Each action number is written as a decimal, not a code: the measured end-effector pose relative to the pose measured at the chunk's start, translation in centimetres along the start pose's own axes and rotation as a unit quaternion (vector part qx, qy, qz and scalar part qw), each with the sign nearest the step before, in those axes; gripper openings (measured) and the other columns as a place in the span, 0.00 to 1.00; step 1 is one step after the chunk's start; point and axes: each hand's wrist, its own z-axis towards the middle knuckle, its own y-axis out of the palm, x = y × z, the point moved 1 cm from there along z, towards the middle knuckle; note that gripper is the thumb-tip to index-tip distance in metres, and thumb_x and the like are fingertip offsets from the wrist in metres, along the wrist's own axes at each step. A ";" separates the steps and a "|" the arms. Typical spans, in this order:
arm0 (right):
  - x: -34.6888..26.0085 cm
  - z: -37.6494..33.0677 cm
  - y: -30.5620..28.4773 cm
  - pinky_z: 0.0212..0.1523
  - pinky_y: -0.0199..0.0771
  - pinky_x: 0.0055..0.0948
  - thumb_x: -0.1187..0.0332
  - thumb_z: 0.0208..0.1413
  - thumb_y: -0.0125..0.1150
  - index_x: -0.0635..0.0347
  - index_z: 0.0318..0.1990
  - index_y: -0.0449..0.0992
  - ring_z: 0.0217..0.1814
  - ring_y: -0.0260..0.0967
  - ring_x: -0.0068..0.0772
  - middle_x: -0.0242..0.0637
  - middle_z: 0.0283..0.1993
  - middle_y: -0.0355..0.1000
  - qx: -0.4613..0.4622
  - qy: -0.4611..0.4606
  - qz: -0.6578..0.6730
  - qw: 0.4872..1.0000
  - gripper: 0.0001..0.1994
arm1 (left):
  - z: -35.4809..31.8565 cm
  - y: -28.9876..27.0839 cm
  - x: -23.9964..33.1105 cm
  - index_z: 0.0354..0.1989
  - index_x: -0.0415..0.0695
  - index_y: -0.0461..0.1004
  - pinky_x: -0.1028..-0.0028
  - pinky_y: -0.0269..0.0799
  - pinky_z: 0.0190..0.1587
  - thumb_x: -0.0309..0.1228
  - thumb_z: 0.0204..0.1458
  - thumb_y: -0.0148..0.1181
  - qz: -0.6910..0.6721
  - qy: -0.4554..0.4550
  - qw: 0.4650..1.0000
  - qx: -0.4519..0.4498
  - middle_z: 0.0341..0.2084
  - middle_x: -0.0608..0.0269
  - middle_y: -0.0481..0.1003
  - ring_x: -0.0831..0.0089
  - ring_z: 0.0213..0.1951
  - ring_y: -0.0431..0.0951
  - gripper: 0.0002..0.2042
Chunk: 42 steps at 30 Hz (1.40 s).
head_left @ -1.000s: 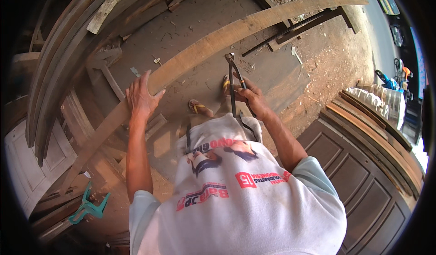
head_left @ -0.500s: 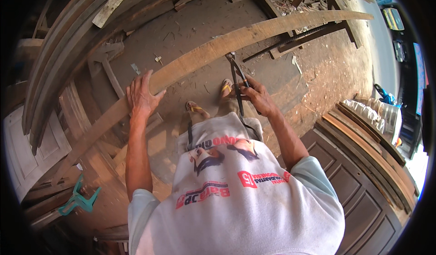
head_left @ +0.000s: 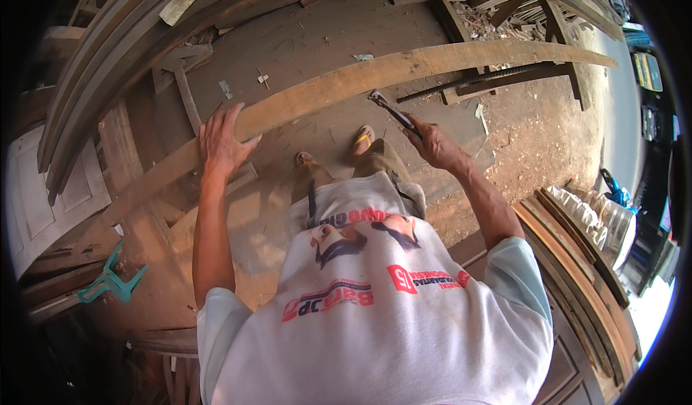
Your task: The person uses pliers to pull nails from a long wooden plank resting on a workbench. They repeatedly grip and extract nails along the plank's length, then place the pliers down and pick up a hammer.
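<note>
Daylit from the right, blown out white beyond the stacked planks [head_left: 575,261]; dim at lower left; bowed and blackened around the rim; fairly sharp centrally.

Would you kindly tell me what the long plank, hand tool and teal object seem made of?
The long plank looks like wood, apparently unvarnished, by its brown grain. The hand tool is probably metal, by its glinting tip; coating unclear. The teal object seems smooth plastic, by its even colour.

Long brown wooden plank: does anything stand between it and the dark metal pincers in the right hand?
Nothing visible does: only dusty grey-brown floor shows between the long brown wooden plank and the dark metal pincers in the right hand.
</note>
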 end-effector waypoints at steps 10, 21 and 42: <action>6.1 1.8 -2.1 0.43 0.81 0.48 0.67 0.67 0.57 0.58 0.65 0.73 0.39 0.82 0.55 0.55 0.40 0.80 -0.065 -0.097 -0.148 0.982 0.20 | 0.0 -0.1 -0.1 0.69 0.56 0.70 0.57 0.66 0.62 0.43 0.40 0.82 0.036 -0.023 0.999 -0.022 0.57 0.59 0.77 0.57 0.61 0.75 0.43; -2.3 0.4 11.1 0.58 0.74 0.46 0.66 0.64 0.56 0.68 0.66 0.69 0.54 0.78 0.59 0.61 0.47 0.78 -0.032 0.046 0.225 0.973 0.24 | 0.1 -0.3 0.0 0.68 0.56 0.71 0.56 0.65 0.64 0.47 0.42 0.81 0.041 -0.035 0.998 -0.037 0.60 0.61 0.76 0.60 0.63 0.74 0.41; -8.9 0.3 15.5 0.52 0.75 0.51 0.66 0.66 0.54 0.68 0.67 0.68 0.49 0.78 0.65 0.65 0.44 0.76 0.135 0.117 0.120 0.977 0.24 | 0.5 1.0 -0.4 0.71 0.58 0.69 0.53 0.64 0.63 0.46 0.43 0.81 0.020 0.037 0.999 0.027 0.58 0.56 0.76 0.54 0.61 0.73 0.43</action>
